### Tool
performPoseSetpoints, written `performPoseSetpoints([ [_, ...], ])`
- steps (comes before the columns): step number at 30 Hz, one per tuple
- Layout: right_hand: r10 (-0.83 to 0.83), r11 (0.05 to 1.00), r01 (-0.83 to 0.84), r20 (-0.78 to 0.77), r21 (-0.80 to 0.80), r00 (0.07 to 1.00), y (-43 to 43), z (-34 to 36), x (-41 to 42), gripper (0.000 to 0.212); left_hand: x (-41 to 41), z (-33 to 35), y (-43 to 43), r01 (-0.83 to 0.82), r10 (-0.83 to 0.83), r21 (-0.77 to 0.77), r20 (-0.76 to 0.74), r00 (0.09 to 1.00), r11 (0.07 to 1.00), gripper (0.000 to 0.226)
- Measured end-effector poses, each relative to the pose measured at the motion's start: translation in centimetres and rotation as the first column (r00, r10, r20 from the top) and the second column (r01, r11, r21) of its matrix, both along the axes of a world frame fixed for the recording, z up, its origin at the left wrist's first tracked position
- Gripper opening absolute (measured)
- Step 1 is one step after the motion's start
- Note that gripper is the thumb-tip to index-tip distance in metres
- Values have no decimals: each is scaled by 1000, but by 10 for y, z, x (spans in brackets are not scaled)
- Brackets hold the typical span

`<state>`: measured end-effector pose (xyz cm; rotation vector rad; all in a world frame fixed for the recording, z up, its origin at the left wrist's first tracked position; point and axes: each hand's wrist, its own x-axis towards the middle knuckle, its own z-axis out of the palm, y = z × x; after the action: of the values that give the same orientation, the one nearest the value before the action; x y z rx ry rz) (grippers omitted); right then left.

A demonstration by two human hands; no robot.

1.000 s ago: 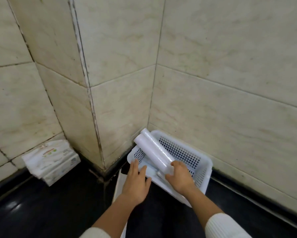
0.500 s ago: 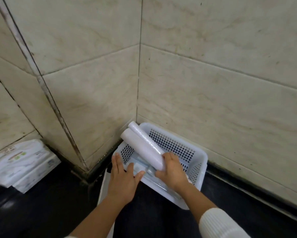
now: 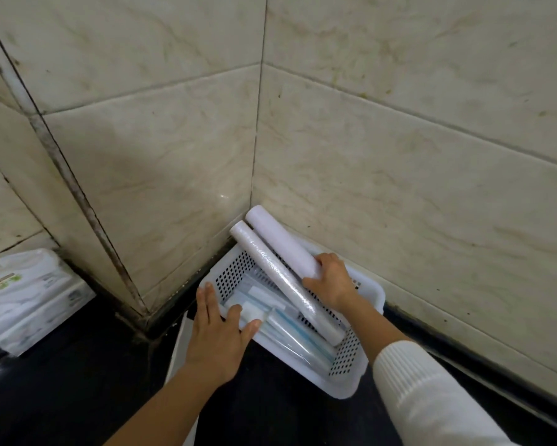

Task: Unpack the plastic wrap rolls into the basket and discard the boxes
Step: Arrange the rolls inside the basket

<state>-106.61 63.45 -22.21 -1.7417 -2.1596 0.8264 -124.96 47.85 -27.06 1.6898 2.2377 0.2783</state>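
Fingers of the right hand [image 3: 330, 283] wrap around one white roll [image 3: 282, 244], its far end poking over the white basket [image 3: 372, 289] toward the wall corner. Just left of that grip, a second roll [image 3: 283, 278] slants down into the basket. The left hand [image 3: 219, 333] lies flat and spread on the near rim.

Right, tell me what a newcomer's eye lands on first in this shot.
First, the two white rolls lying side by side, slanting up out of the white perforated basket toward the tiled wall corner. The right hand is on them near the basket's far rim, while the left hand rests flat on the near rim over flat packets in the bottom. At the far left, white wrapped packs sit on the dark counter against the wall.
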Motion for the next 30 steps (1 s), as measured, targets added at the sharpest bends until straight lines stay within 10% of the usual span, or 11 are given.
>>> performPoseSetpoints([
  [8, -99, 991, 80, -191, -104, 977, 0, -11, -2, 61, 1, 7, 0, 2, -1, -18, 44, 999, 1000, 67],
  [12, 134, 990, -138, 114, 31, 984, -15, -20, 0, 93, 1, 7, 1, 4, -2, -40, 54, 999, 999, 59],
  [18, 98, 971, -151, 272, 184, 957, -16, -25, 1, 82, -1, 4, 3, 14, -12, -57, 33, 999, 998, 54],
  [23, 83, 971, -102, 95, 216, 992, -24, -12, 4, 67, 1, 6, 5, 24, -20, -105, 33, 999, 994, 60],
  [26, 251, 967, -253, 62, 22, 966, -39, -2, 8, 36, -1, 9, 13, 75, -82, -109, -60, 995, 991, 63],
  [30, 488, 868, -371, 432, -329, 759, -63, -11, 12, 40, -5, 19, 42, 175, -179, -81, -47, 983, 981, 59],
])
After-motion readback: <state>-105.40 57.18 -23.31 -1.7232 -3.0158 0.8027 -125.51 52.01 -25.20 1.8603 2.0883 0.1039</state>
